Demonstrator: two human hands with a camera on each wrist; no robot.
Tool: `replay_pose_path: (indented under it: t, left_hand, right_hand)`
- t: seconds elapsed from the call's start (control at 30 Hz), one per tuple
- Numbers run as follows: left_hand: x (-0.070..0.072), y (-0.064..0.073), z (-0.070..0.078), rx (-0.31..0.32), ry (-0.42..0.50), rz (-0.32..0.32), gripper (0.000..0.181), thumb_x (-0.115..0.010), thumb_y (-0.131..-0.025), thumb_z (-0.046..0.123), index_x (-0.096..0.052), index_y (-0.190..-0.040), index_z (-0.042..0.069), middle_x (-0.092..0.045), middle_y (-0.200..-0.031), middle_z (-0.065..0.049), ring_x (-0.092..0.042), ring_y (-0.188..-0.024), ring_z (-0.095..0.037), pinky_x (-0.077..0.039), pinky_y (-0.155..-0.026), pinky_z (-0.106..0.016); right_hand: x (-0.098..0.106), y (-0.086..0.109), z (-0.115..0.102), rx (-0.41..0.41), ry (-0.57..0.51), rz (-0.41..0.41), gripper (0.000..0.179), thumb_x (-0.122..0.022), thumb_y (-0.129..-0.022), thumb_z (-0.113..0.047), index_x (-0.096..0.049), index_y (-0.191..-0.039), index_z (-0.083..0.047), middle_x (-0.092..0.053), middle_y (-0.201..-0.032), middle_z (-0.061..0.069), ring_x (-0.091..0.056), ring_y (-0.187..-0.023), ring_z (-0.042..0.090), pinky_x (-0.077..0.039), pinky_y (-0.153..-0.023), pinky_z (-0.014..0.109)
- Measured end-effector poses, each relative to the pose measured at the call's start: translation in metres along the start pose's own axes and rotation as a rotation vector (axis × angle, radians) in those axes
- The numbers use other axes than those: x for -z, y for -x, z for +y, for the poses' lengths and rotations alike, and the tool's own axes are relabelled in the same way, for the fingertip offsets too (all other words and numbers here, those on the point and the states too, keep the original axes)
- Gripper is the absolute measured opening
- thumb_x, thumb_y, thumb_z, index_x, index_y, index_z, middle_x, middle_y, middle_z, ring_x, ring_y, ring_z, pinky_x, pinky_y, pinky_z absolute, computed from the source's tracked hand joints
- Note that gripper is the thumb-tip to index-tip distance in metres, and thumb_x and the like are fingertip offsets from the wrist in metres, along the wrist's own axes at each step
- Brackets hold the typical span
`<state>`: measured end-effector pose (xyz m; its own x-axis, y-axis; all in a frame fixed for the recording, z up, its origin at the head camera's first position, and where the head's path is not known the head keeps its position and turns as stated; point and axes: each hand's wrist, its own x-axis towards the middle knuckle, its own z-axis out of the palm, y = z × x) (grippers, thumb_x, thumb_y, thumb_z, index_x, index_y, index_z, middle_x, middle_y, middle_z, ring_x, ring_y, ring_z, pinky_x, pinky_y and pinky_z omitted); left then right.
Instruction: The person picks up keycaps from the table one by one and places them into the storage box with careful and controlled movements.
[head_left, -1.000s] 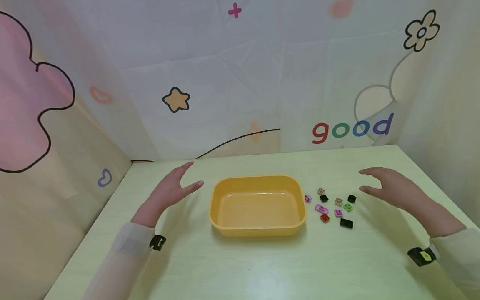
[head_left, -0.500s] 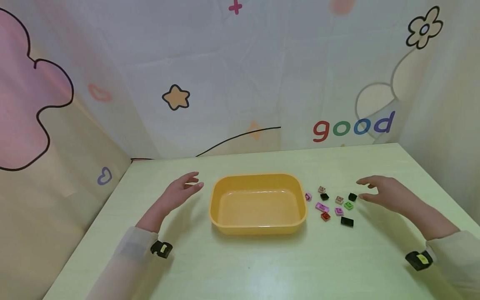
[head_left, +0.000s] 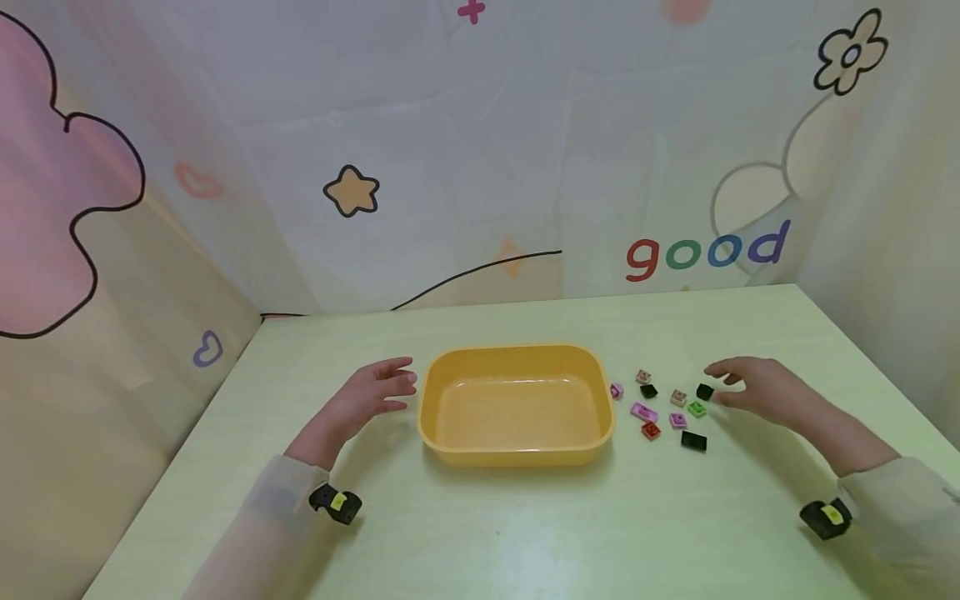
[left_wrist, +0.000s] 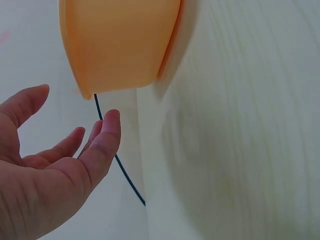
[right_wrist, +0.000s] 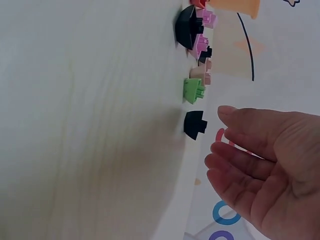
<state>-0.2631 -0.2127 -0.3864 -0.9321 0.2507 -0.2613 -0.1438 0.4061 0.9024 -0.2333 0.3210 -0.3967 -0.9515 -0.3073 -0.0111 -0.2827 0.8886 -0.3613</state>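
Observation:
A yellow plastic basin stands in the middle of the table with nothing in it. To its right lie several small building bricks, among them a long pink brick, a red brick, a green brick and a larger black brick. My right hand hovers at the right end of this group, thumb and fingers apart and holding nothing. Its fingertips are close to a small black brick. My left hand is just left of the basin, fingers loosely bent and holding nothing.
The pale table ends at the back against a printed cloth, with more cloth at both sides. A pink brick lies right at the basin's right wall. Each wrist wears a black device.
My left hand has come right and down toward the basin, its fingers turning inward. My right hand has moved left and lower, nearer the small black brick. The bricks and basin stay put.

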Motion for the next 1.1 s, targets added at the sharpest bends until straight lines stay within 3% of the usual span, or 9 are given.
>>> replay_pose_path:
  t: [0.23,0.5,0.67,0.87,1.1]
  left_hand:
    - [-0.005,-0.002,-0.002,0.043,0.077,-0.015,0.060,-0.056,-0.105,0.018,-0.033,-0.157,-0.002,-0.044,-0.157,-0.026,-0.057,-0.134,-0.037,-0.054,-0.112,-0.043]
    - [-0.009,-0.005,-0.003,0.081,0.173,-0.011,0.056,-0.056,-0.105,0.015,-0.037,-0.154,-0.004,-0.050,-0.152,-0.025,-0.068,-0.101,-0.010,-0.060,-0.101,-0.032]
    - [-0.010,-0.007,-0.005,0.135,0.215,0.012,0.054,-0.058,-0.104,0.011,-0.040,-0.153,-0.003,-0.055,-0.147,-0.023,-0.069,-0.094,-0.010,-0.063,-0.094,-0.026]
    - [-0.010,-0.008,-0.007,0.163,0.250,0.014,0.052,-0.059,-0.104,0.011,-0.043,-0.151,-0.005,-0.068,-0.126,-0.013,-0.070,-0.088,-0.010,-0.064,-0.087,-0.024]
    - [-0.011,-0.009,-0.006,0.183,0.352,-0.006,0.054,-0.057,-0.104,0.009,-0.039,-0.152,-0.008,-0.074,-0.103,0.000,-0.072,-0.083,-0.007,-0.064,-0.079,-0.020]
  right_hand:
    - [-0.004,-0.001,0.003,-0.025,-0.027,-0.017,0.044,-0.071,-0.091,-0.011,-0.061,-0.125,0.015,-0.067,-0.119,0.033,-0.064,-0.104,0.047,-0.059,-0.088,0.059]
    - [-0.006,-0.005,0.005,-0.031,-0.059,-0.014,0.045,-0.072,-0.091,-0.012,-0.061,-0.124,0.017,-0.068,-0.114,0.032,-0.066,-0.100,0.044,-0.060,-0.085,0.055]
    - [-0.006,-0.007,0.003,-0.034,-0.074,-0.024,0.045,-0.073,-0.091,-0.011,-0.061,-0.123,0.018,-0.070,-0.108,0.029,-0.067,-0.096,0.039,-0.060,-0.080,0.047]
    - [-0.008,-0.008,0.002,-0.049,-0.082,-0.044,0.043,-0.072,-0.091,-0.009,-0.061,-0.122,0.019,-0.071,-0.104,0.027,-0.067,-0.092,0.034,-0.058,-0.076,0.038]
    - [-0.011,-0.011,0.002,-0.064,-0.069,-0.057,0.041,-0.071,-0.090,-0.005,-0.062,-0.122,0.018,-0.071,-0.104,0.027,-0.065,-0.090,0.032,-0.060,-0.080,0.046]
